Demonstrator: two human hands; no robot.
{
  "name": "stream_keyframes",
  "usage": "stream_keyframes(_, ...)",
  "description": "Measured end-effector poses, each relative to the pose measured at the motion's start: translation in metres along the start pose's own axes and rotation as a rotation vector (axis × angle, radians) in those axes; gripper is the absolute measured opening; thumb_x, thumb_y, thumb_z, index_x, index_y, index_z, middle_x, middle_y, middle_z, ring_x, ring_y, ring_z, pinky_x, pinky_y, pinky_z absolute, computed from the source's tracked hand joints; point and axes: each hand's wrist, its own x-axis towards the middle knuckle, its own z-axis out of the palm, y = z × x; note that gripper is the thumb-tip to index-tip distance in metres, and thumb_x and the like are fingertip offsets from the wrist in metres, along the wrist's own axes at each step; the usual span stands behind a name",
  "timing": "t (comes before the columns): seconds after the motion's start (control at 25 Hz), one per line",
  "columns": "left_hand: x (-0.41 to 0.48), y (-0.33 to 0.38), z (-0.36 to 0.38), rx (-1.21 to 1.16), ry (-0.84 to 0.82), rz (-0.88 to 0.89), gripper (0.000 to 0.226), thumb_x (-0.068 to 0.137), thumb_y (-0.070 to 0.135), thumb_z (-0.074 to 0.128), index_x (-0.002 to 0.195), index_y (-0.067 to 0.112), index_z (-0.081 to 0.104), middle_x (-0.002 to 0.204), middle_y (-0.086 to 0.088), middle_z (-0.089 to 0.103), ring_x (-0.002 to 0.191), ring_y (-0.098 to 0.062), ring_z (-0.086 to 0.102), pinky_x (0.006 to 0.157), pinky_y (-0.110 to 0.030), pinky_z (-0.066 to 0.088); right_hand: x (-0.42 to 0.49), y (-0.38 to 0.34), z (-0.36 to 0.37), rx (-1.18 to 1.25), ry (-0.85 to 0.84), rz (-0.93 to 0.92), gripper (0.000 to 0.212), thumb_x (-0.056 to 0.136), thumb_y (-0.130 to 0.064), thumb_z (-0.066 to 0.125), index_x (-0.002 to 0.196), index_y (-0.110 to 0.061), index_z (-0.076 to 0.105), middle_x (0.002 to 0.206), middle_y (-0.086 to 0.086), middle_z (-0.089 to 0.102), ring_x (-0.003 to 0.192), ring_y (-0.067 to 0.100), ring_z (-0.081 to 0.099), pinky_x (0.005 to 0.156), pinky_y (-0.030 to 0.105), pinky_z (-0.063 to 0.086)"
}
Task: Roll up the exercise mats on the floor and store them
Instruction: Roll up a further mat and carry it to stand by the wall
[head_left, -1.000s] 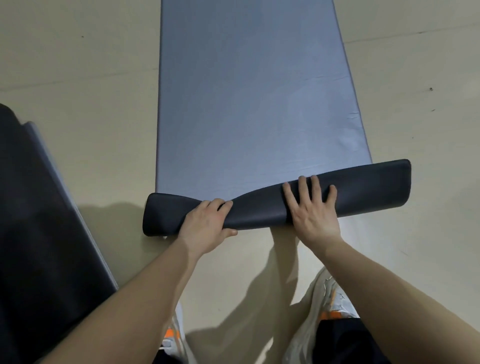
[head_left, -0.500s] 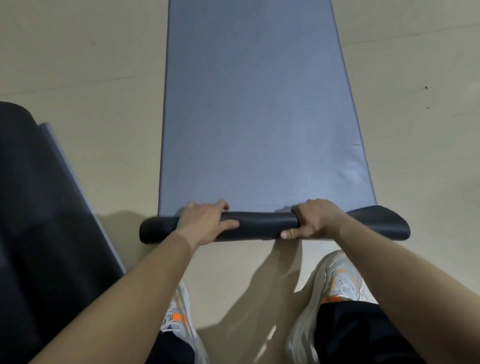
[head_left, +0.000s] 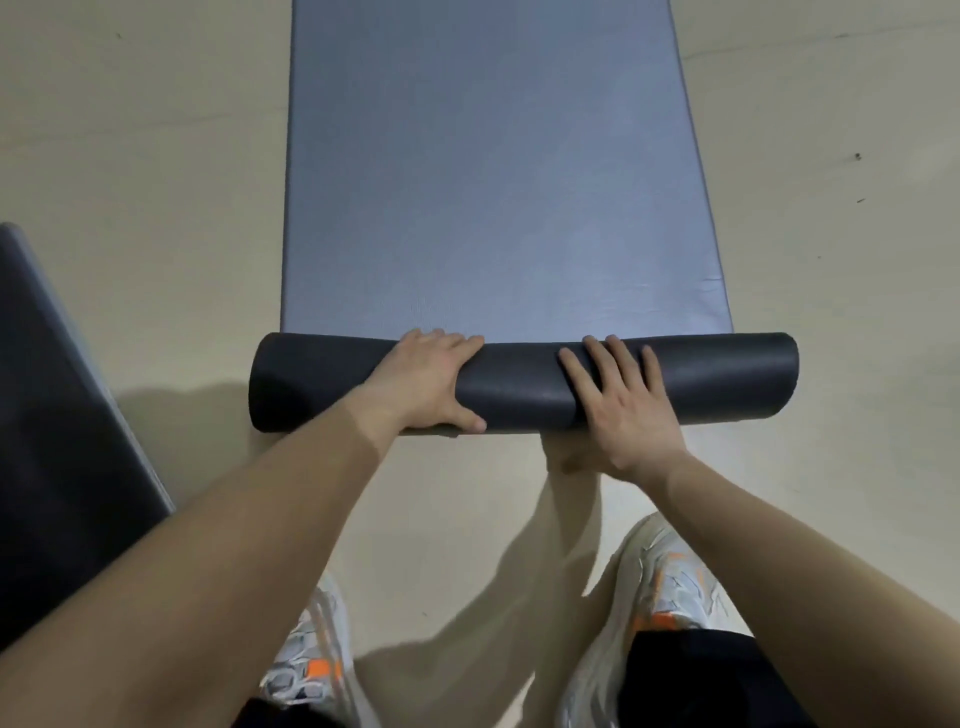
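Note:
A blue-grey exercise mat (head_left: 493, 182) lies flat on the beige floor and runs away from me. Its near end is wound into a dark roll (head_left: 727, 379) lying across the view. My left hand (head_left: 421, 384) grips the roll left of centre, fingers over the top and thumb on the near side. My right hand (head_left: 618, 410) presses on the roll right of centre, its fingers straight and spread.
A second dark mat (head_left: 62, 415) lies on the floor at the left edge, apart from the roll. My two white and orange shoes (head_left: 306, 654) (head_left: 660, 587) stand just behind the roll. Bare floor (head_left: 831, 260) flanks the mat on both sides.
The roll has grown thicker and moved further along the mat. My right hand went from gripping the roll to lying flat on it; my left hand stays wrapped over it.

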Motion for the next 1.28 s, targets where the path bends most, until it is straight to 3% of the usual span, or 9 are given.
stream_keyframes(0.12,-0.020,0.007,0.020,0.228,0.137,-0.124,0.118,0.070,0.083,0.060,0.159,0.024,0.010,0.164,-0.005,0.022,0.150,-0.035,0.021,0.122,-0.053,0.013,0.034,0.009,-0.006,0.044,0.001,0.004,0.117,0.075,-0.040,0.083,0.160,-0.027,0.003,0.164,0.011,0.022,0.154,0.036,0.017,0.125,0.055,0.011)
stream_keyframes(0.28,-0.010,0.001,0.009,0.229,0.160,-0.133,0.107,0.063,0.065,0.075,0.150,0.030,0.023,0.144,-0.001,0.045,0.124,-0.030,0.048,0.109,-0.045,0.033,0.040,0.010,-0.007,0.031,0.071,-0.001,0.101,0.074,-0.037,0.079,0.156,-0.029,0.020,0.152,0.008,0.041,0.140,0.032,0.039,0.119,0.049,0.023)
stream_keyframes(0.48,-0.043,0.011,-0.005,-0.011,-0.148,-0.107,0.092,0.052,0.056,0.079,0.135,0.043,0.043,0.110,0.011,0.059,0.094,-0.020,0.061,0.078,-0.036,0.049,0.002,0.005,-0.044,0.187,-0.243,-0.058,0.103,0.063,-0.054,0.078,0.153,-0.038,0.028,0.142,-0.001,0.052,0.129,0.027,0.052,0.116,0.048,0.031)
stream_keyframes(0.56,-0.047,0.008,-0.011,-0.189,-0.334,-0.114,0.087,0.046,0.056,0.082,0.125,0.049,0.049,0.100,0.017,0.062,0.085,-0.013,0.066,0.068,-0.032,0.048,-0.032,-0.009,-0.038,0.166,-0.170,-0.019,0.103,0.070,-0.052,0.078,0.156,-0.035,0.025,0.147,0.000,0.049,0.138,0.027,0.045,0.121,0.059,0.023)
stream_keyframes(0.72,-0.040,0.006,-0.032,-0.368,-0.442,-0.157,0.090,0.047,0.057,0.089,0.129,0.048,0.054,0.120,0.013,0.067,0.102,-0.016,0.066,0.093,-0.040,0.053,-0.066,-0.032,-0.015,0.187,-0.044,0.076,0.101,0.087,-0.065,0.065,0.162,-0.030,0.008,0.168,0.008,0.020,0.157,0.034,0.012,0.120,0.069,0.006)
stream_keyframes(0.92,-0.100,0.026,0.014,0.096,0.269,-0.244,0.083,0.087,0.068,0.056,0.157,0.031,0.029,0.162,-0.005,0.033,0.148,-0.033,0.026,0.122,-0.054,0.015,-0.001,-0.002,-0.043,0.264,-0.045,-0.018,0.097,0.081,-0.086,0.014,0.158,-0.030,0.028,0.157,0.004,0.039,0.147,0.030,0.030,0.115,0.065,0.017)
stream_keyframes(1.08,-0.050,0.003,0.004,0.100,0.135,-0.266,0.121,0.068,0.087,0.058,0.160,0.030,0.003,0.167,-0.005,0.017,0.154,-0.034,0.008,0.123,-0.054,0.003,0.005,-0.020,-0.038,0.211,0.233,0.082,0.076,0.089,-0.074,0.041,0.145,-0.022,0.046,0.148,0.011,0.046,0.140,0.037,0.039,0.116,0.059,0.017)
stream_keyframes(1.16,-0.018,-0.017,-0.017,0.016,0.090,-0.213,0.121,0.067,0.088,0.058,0.160,0.031,0.004,0.167,-0.002,0.018,0.155,-0.030,0.009,0.124,-0.052,0.004,0.013,-0.025,-0.026,0.095,0.166,0.100,0.106,0.080,-0.065,0.069,0.160,-0.018,0.019,0.164,0.017,0.024,0.153,0.042,0.017,0.121,0.060,0.000)
stream_keyframes(1.28,-0.007,-0.026,-0.011,0.066,0.169,-0.154,0.119,0.071,0.088,0.053,0.161,0.026,0.004,0.168,-0.003,0.014,0.154,-0.031,0.009,0.124,-0.054,0.005,0.061,-0.007,-0.031,0.048,0.046,0.075,0.130,0.066,-0.058,0.083,0.159,-0.022,0.000,0.163,0.013,0.020,0.154,0.038,0.013,0.122,0.063,0.007)
